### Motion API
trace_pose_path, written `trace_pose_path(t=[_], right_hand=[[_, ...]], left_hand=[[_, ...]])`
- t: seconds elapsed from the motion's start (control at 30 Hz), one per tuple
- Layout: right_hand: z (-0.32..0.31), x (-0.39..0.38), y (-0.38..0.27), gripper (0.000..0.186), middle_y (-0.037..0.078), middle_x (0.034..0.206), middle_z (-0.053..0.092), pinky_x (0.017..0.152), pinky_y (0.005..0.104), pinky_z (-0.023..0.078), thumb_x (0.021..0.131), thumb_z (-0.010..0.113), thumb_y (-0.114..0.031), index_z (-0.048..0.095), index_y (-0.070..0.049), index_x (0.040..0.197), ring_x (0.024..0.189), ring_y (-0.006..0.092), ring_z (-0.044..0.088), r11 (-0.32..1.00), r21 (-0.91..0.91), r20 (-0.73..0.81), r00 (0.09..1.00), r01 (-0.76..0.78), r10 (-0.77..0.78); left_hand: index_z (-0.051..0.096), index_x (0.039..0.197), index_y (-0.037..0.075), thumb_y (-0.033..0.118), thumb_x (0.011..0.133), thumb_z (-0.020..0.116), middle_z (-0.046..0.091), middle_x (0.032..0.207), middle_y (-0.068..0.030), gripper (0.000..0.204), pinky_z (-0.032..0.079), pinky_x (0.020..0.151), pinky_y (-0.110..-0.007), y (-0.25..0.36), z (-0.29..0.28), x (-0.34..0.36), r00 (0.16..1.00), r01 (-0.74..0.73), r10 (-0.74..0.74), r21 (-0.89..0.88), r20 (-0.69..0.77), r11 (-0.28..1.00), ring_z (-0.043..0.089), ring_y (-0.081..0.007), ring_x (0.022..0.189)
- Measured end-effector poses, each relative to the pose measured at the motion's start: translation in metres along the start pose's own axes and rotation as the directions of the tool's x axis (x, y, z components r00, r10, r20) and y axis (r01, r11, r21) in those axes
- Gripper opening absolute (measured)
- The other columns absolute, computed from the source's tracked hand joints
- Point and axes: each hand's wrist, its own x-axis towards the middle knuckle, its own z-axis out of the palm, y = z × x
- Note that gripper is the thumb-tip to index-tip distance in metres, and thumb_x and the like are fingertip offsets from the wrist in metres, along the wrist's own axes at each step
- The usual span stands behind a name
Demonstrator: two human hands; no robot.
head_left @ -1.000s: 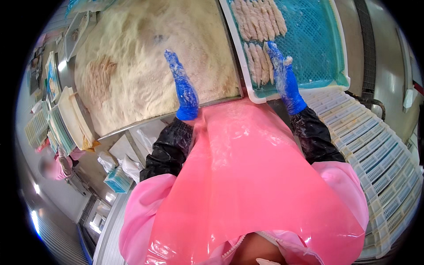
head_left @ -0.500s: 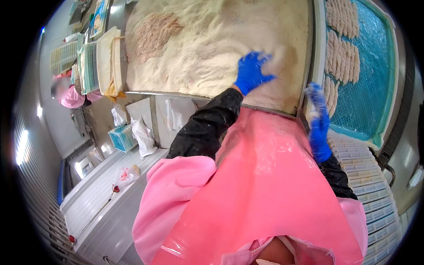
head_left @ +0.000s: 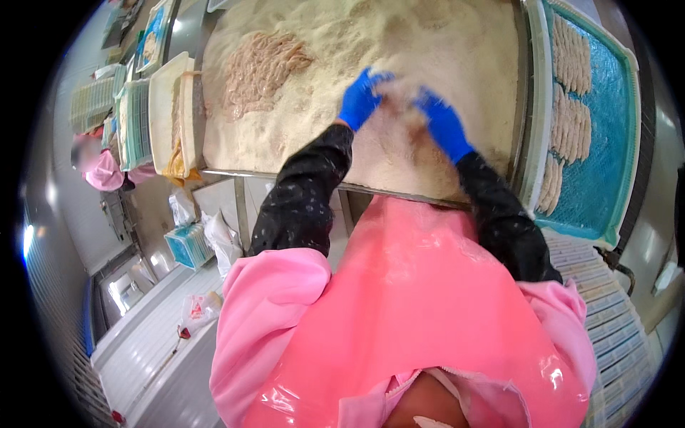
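Note:
Pale crumb coating [head_left: 321, 107] covers the wide metal-edged table [head_left: 519, 85] in front of me. My left hand [head_left: 360, 98], in a blue glove, is over the crumbs near the middle, its fingers apart and curved, with nothing visible in them. To its right, my right hand [head_left: 444, 125], also gloved in blue, reaches down into the crumbs; its fingertips are smeared by motion and flying crumbs. On the crumbs at the left lies a heap of raw pinkish meat strips [head_left: 262, 75]. Rows of coated meat strips [head_left: 571, 128] lie along the left side of the blue-lined tray [head_left: 606, 157].
Left of the table stand a white tub [head_left: 163, 107] and stacked green crates [head_left: 135, 121]. A person in pink [head_left: 103, 171] is at the far left. White bags [head_left: 221, 239] and a small blue basket [head_left: 188, 246] sit below the table. Pale slatted trays [head_left: 599, 314] are at the lower right.
My right hand has come from beside the blue-lined tray over to the crumbs. My left hand has shifted left and slightly away from me. The view has shifted a little.

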Motion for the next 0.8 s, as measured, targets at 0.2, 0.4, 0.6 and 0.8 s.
trace_pose_path(t=[0.2, 0.4, 0.6, 0.8], right_hand=[[-0.064, 0.057, 0.004, 0.049, 0.013, 0.133, 0.043, 0.093, 0.0343, 0.041, 0.085, 0.054, -0.014, 0.042, -0.015, 0.132, 0.112, 0.0265, 0.051, 0.934, -0.320, -0.295, 0.954, -0.157, 0.059], [0.038, 0.080, -0.036, 0.048, 0.010, 0.124, 0.051, 0.095, 0.0302, 0.037, 0.083, 0.062, -0.022, 0.048, 0.002, 0.122, 0.110, 0.0186, 0.048, 0.676, 0.518, 0.033, 0.802, -0.524, 0.597], [-0.044, 0.085, -0.095, 0.040, 0.009, 0.124, 0.052, 0.094, 0.0272, 0.038, 0.084, 0.057, -0.010, 0.050, 0.003, 0.121, 0.112, 0.0153, 0.048, 0.529, 0.783, 0.103, 0.907, -0.327, 0.408], [-0.123, 0.131, -0.012, 0.045, 0.008, 0.128, 0.050, 0.091, 0.0291, 0.040, 0.082, 0.057, -0.008, 0.048, -0.005, 0.126, 0.110, 0.0184, 0.051, 0.893, 0.333, -0.174, 0.911, -0.302, 0.373]], left_hand=[[0.060, 0.110, 0.003, 0.014, 0.085, 0.058, 0.061, 0.110, -0.0122, 0.028, 0.041, 0.093, -0.031, -0.043, -0.059, 0.002, 0.980, 0.065, -0.102, -0.211, -0.168, 0.975, 0.057, -0.0222, 0.102], [0.055, 0.114, -0.002, 0.016, 0.081, 0.064, 0.056, 0.117, -0.0139, 0.039, 0.038, 0.095, -0.030, 0.006, -0.020, -0.003, 0.847, 0.236, -0.531, -0.892, -0.005, 0.385, 0.051, -0.0233, 0.109], [0.058, 0.112, 0.000, 0.013, 0.085, 0.057, 0.061, 0.108, -0.0098, 0.030, 0.042, 0.089, -0.027, -0.001, -0.055, 0.025, 0.914, 0.315, -0.352, -0.898, 0.201, 0.306, 0.055, -0.0159, 0.101], [0.056, 0.118, 0.008, 0.021, 0.076, 0.066, 0.056, 0.117, -0.0157, 0.045, 0.037, 0.095, -0.036, -0.088, -0.085, 0.099, 0.954, -0.003, -0.077, -0.267, -0.289, 0.964, 0.050, -0.0286, 0.111]])
